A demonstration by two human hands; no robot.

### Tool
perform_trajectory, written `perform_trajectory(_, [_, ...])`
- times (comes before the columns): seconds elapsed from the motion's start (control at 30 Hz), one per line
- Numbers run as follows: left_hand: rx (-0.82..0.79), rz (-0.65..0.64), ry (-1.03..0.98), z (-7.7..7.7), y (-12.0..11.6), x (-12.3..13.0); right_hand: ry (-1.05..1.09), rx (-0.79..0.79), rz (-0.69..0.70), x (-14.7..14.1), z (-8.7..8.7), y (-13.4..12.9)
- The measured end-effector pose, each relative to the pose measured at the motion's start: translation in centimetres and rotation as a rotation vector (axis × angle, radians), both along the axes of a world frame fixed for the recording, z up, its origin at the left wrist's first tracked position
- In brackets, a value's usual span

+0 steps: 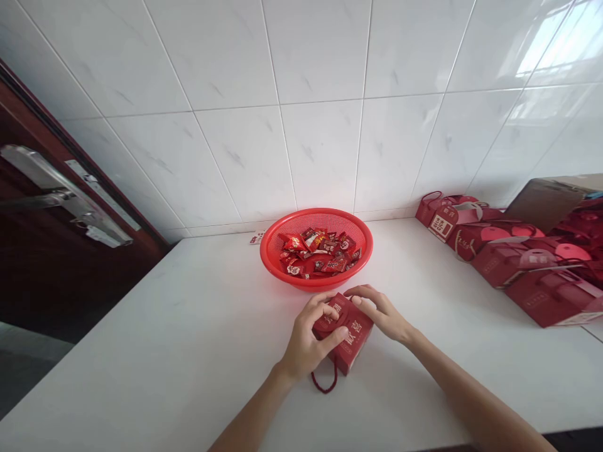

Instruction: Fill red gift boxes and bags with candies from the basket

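Observation:
A small red gift box (354, 337) with pale printed characters lies on the white counter, its dark red cord handle (325, 388) looping out toward me. My left hand (307, 336) grips it from the left, thumb on the printed face and fingers bent over the rounded flap. From the right, my right hand (382, 314) closes around the far corner, with thumb and fingers against the edge. Just beyond the box stands a red plastic basket (273, 263) holding several wrapped sweets (325, 248). Inside the box, nothing can be seen.
Several red gift boxes (532, 276) stand along the right side, near an open brown carton (541, 204) with red items. Behind the basket, a small printed card (257, 237) lies by the tiled wall (320, 138). A dark door (28, 232) with a metal handle is at the left.

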State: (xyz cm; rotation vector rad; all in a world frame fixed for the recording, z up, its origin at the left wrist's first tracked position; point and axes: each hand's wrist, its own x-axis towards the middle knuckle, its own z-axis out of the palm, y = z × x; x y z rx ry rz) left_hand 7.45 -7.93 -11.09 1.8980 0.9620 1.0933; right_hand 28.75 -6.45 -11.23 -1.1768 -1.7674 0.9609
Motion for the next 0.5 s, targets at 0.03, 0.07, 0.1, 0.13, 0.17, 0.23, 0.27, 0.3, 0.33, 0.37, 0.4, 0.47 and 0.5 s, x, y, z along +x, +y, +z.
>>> perform_trajectory(0.03, [0.002, 0.006, -0.003, 0.0, 0.1, -0.2, 0.013, -0.02, -0.023, 0.3, 0.1, 0.2])
perform_trajectory(0.07, [0.009, 0.017, -0.003, -0.1, 0.3, -0.4, 0.04, -0.053, -0.04, 0.7, 0.2, 0.4])
perform_trajectory(0.1, [0.021, 0.031, 0.0, -0.2, 0.4, -0.6, 0.08, -0.093, -0.043, 1.1, 0.3, 0.5])
perform_trajectory(0.13, [0.036, 0.044, 0.004, -0.3, 0.6, -0.8, 0.133, -0.13, -0.036, 1.5, 0.4, 0.6])
perform_trajectory(0.17, [0.049, 0.053, 0.009, -0.5, 0.7, -0.9, 0.193, -0.156, -0.024, 1.8, 0.6, 0.7])
perform_trajectory(0.23, [0.058, 0.055, 0.017, -0.7, 1.0, -1.2, 0.314, -0.162, 0.011, 2.4, 0.9, 0.7])
perform_trajectory(0.27, [0.056, 0.049, 0.019, -0.8, 1.0, -1.2, 0.362, -0.151, 0.04, 2.5, 1.1, 0.6])
perform_trajectory(0.3, [0.049, 0.038, 0.021, -0.8, 1.1, -1.3, 0.393, -0.14, 0.074, 2.5, 1.3, 0.5])
perform_trajectory(0.33, [0.041, 0.024, 0.023, -0.8, 1.1, -1.4, 0.401, -0.133, 0.113, 2.4, 1.4, 0.4])
perform_trajectory(0.37, [0.033, 0.007, 0.024, -0.7, 1.2, -1.5, 0.385, -0.13, 0.155, 2.3, 1.5, 0.2])
perform_trajectory(0.4, [0.031, -0.01, 0.023, -0.6, 1.2, -1.7, 0.348, -0.128, 0.192, 2.0, 1.5, 0.0])
perform_trajectory(0.47, [0.034, -0.026, 0.017, -0.3, 1.4, -2.2, 0.242, -0.109, 0.223, 1.5, 1.6, -0.3])
perform_trajectory(0.5, [0.033, -0.022, 0.008, -0.1, 1.5, -2.5, 0.192, -0.092, 0.221, 1.2, 1.6, -0.4])
